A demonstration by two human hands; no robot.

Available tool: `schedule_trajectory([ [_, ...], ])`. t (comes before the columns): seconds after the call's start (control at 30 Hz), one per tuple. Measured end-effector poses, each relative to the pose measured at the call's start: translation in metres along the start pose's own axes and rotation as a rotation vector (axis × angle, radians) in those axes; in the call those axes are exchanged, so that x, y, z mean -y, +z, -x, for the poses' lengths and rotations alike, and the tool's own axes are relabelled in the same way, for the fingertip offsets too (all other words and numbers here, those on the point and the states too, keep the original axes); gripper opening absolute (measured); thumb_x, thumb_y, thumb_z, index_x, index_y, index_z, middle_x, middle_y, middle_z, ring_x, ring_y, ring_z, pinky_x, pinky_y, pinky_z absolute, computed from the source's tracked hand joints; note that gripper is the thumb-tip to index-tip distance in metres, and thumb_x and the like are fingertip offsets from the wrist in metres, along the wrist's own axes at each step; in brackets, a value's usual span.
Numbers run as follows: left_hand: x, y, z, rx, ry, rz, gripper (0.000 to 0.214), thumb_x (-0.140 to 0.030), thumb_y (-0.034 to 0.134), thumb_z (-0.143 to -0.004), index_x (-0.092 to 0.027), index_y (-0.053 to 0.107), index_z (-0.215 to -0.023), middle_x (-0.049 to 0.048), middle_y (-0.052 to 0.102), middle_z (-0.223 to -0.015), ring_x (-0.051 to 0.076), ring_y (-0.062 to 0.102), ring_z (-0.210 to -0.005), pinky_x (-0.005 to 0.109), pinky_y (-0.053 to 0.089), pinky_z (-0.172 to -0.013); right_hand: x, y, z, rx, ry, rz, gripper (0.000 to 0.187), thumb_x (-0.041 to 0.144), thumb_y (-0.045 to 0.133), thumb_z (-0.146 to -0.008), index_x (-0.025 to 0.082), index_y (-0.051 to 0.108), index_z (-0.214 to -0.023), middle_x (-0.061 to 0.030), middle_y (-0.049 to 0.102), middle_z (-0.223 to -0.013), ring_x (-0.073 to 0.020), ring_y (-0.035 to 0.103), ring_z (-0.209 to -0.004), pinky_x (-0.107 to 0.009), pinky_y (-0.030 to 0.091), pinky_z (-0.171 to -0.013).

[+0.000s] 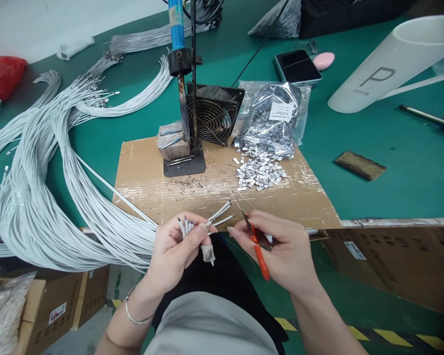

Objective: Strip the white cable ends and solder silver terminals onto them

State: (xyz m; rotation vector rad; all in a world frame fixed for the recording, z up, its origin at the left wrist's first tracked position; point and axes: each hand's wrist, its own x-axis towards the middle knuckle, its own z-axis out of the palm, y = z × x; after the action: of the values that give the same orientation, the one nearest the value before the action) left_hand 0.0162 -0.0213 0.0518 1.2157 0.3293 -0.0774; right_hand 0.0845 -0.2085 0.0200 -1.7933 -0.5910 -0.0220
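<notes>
My left hand [179, 246] is closed around a small bunch of white wire ends [217, 215], which fan out toward the cardboard sheet [148, 177]. A taped fingertip shows on that hand. My right hand [281, 249] grips orange-handled pliers [258, 249], whose tip points up near the wire ends. Both hands hover at the table's front edge, just touching distance apart. A pile of small silver metal pieces [259, 170] lies on the cardboard right behind the hands.
A soldering iron on a black stand [181, 98] and a small fan [212, 113] stand behind the cardboard. A foil bag [272, 121], phone [297, 66], white tube [392, 64] and large white cable bundles [44, 197] surround them. Cardboard boxes sit below the table.
</notes>
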Motion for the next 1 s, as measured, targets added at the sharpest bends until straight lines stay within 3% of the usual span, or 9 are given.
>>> schedule_trajectory([
  [0.13,0.002,0.000,0.000,-0.023,0.031,-0.033,0.032,-0.048,0.084,-0.089,-0.016,0.078,-0.089,-0.0003,0.067,-0.064,0.003,0.036,-0.037,0.018,0.021,-0.035,0.000,-0.001,0.002,-0.005,-0.001,-0.006,0.030,0.020,0.074,-0.095,0.019,0.060,-0.068,0.0031,0.045,-0.062,-0.0099,0.037,-0.054,-0.027,0.028,-0.048],
  [0.23,0.003,-0.001,-0.001,-0.021,0.067,-0.074,0.024,-0.043,0.083,-0.091,-0.019,0.081,-0.090,0.0019,0.075,-0.072,0.006,0.052,-0.042,0.019,0.038,-0.041,-0.001,-0.001,0.004,-0.030,0.024,-0.027,0.028,0.022,0.075,-0.096,0.019,0.063,-0.070,0.0025,0.047,-0.062,-0.0100,0.037,-0.053,-0.027,0.028,-0.047],
  [0.33,0.000,-0.002,-0.003,0.000,0.167,-0.188,0.016,-0.038,0.081,-0.094,-0.023,0.086,-0.091,0.0056,0.081,-0.089,0.017,0.073,-0.075,0.027,0.059,-0.072,0.000,-0.002,0.005,-0.078,0.034,-0.048,0.029,0.028,0.076,-0.096,0.020,0.065,-0.071,0.0009,0.052,-0.063,-0.0106,0.040,-0.053,-0.027,0.030,-0.045],
  [0.4,-0.003,-0.003,-0.005,-0.003,0.251,-0.293,0.014,-0.035,0.080,-0.094,-0.024,0.088,-0.089,0.0075,0.081,-0.096,0.023,0.073,-0.099,0.031,0.057,-0.090,0.002,-0.004,0.005,-0.116,0.044,-0.032,0.030,0.031,0.078,-0.095,0.020,0.064,-0.071,0.0000,0.055,-0.063,-0.0115,0.043,-0.053,-0.028,0.033,-0.046],
  [0.43,-0.004,-0.004,-0.005,-0.004,0.265,-0.319,0.014,-0.035,0.080,-0.094,-0.024,0.088,-0.089,0.0076,0.081,-0.096,0.023,0.072,-0.100,0.031,0.056,-0.090,0.002,-0.006,0.005,-0.133,0.043,-0.015,0.030,0.030,0.079,-0.094,0.020,0.064,-0.070,-0.0005,0.056,-0.063,-0.0121,0.045,-0.053,-0.028,0.035,-0.046],
  [0.53,-0.004,-0.007,-0.007,0.010,0.178,-0.263,0.016,-0.037,0.081,-0.094,-0.022,0.085,-0.091,0.0035,0.075,-0.078,0.015,0.063,-0.069,0.025,0.051,-0.065,0.002,-0.012,0.006,-0.203,-0.005,0.025,0.024,0.025,0.080,-0.091,0.021,0.066,-0.072,-0.0014,0.060,-0.064,-0.0136,0.048,-0.052,-0.030,0.037,-0.045],
  [0.6,-0.002,-0.009,-0.007,0.008,0.133,-0.197,0.019,-0.038,0.083,-0.092,-0.020,0.082,-0.095,0.0006,0.068,-0.071,0.012,0.055,-0.059,0.023,0.045,-0.055,0.001,-0.015,0.006,-0.239,-0.030,0.032,0.019,0.021,0.079,-0.090,0.023,0.068,-0.075,-0.0006,0.060,-0.064,-0.0141,0.048,-0.052,-0.030,0.036,-0.044],
  [0.77,0.002,-0.011,-0.008,-0.015,0.161,-0.070,0.021,-0.037,0.084,-0.090,-0.020,0.075,-0.098,0.0006,0.067,-0.078,0.011,0.056,-0.061,0.021,0.047,-0.055,0.000,-0.016,0.007,-0.253,-0.037,0.017,0.017,0.018,0.077,-0.092,0.024,0.069,-0.078,0.0000,0.058,-0.063,-0.0148,0.046,-0.052,-0.031,0.032,-0.044],
  [1.0,0.000,-0.008,-0.006,-0.049,0.118,-0.057,0.023,-0.036,0.087,-0.089,-0.018,0.073,-0.090,-0.0022,0.060,-0.071,0.008,0.045,-0.057,0.017,0.035,-0.048,0.003,-0.012,0.009,-0.209,-0.021,0.007,0.018,0.020,0.077,-0.092,0.023,0.070,-0.076,-0.0006,0.060,-0.064,-0.0147,0.047,-0.052,-0.032,0.033,-0.045],
])
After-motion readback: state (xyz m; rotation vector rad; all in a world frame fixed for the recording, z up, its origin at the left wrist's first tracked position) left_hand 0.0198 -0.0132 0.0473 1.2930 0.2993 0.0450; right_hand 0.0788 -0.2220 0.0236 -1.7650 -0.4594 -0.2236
